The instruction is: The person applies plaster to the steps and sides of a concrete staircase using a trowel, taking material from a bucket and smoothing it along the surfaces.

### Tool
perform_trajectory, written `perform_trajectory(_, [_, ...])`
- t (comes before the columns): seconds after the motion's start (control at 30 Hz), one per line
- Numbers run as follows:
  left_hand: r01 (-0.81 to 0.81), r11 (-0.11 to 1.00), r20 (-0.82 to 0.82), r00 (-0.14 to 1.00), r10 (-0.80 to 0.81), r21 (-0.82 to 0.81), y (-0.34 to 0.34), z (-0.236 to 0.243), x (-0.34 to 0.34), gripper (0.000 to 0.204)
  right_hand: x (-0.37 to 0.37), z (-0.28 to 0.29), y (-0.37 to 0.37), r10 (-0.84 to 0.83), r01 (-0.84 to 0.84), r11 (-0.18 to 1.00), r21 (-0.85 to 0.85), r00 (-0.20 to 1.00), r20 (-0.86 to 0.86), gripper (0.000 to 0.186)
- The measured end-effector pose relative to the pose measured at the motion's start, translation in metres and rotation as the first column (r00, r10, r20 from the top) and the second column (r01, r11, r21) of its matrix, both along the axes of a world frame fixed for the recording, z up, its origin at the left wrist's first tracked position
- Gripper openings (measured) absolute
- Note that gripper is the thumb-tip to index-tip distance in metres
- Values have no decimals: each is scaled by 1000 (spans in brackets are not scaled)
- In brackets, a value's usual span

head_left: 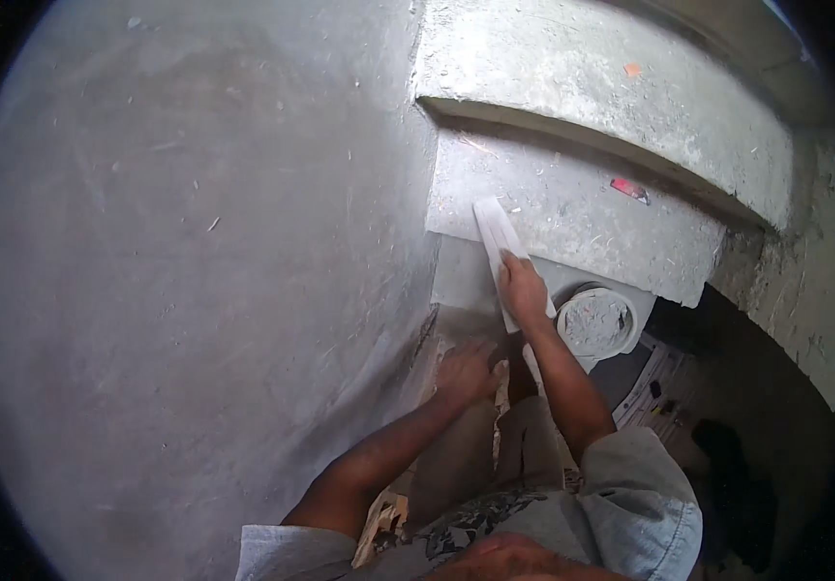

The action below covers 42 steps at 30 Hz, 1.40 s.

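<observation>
Grey shirt: the person's sleeves (635, 484) fill the nearest part of the view, with both forearms reaching away from them.
Left hand: low beside the wall, near the person's legs; the hand (469, 370) shows nothing in its grasp, but its fingers are partly hidden, so I cannot tell whether it grips or merely rests.
Right hand: apart from the left and clamped on the long tool; the hand (524, 289) sits toward the tool's near end.
Flat pale tool: a long, straight-edged piece (497, 223), slanting away over the edge of the lower step.
Handling: a firm, level wrist would probably keep the far end from dipping; even pressure along the edge should work better than pushing with a corner.
White bucket: just right of the tool's near end, its rim (634, 334) round a lumpy grey mix (595, 323); best to swing the tool clear of it.
Lower step: pale and gritty (572, 232), with crumbs that could drag under a flat edge.
Red scrap: on that step (630, 191), well right of the tool.
Upper step: farther off (572, 58), bearing an orange fleck (632, 70).
Grey wall: broad and scuffed (195, 242), along the whole left side.
</observation>
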<state>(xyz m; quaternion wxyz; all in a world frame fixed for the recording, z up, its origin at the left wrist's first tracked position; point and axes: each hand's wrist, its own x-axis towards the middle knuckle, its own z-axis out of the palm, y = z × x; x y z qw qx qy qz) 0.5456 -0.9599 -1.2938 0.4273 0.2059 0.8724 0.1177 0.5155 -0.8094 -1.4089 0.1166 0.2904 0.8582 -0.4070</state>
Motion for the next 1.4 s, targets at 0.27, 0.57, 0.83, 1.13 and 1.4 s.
perform_trajectory(0.27, [43, 976, -12, 999, -41, 212, -27, -9, 22, 44, -66, -26, 45, -59, 80, 986, 144, 988, -144, 30])
perform_trajectory(0.57, [23, 950, -27, 1000, -15, 313, -50, -20, 19, 43, -45, -24, 8, -4, 2, 1000, -13, 993, -116, 30])
perform_trajectory(0.83, [2, 977, 137, 990, -31, 213, -45, 0, -1, 45, -86, -8, -1, -85, 84, 996, -10, 990, -115, 34])
perform_trajectory(1.13, [36, 945, 0, 999, -38, 325, -43, -22, 5, 39, -111, -27, 18, -82, 73, 995, -62, 983, -161, 35])
perform_trajectory(1.4, [7, 957, -76, 997, 15, 290, -46, -21, -11, 35, -57, -57, 61, -448, 465, 885, 16, 861, -240, 43])
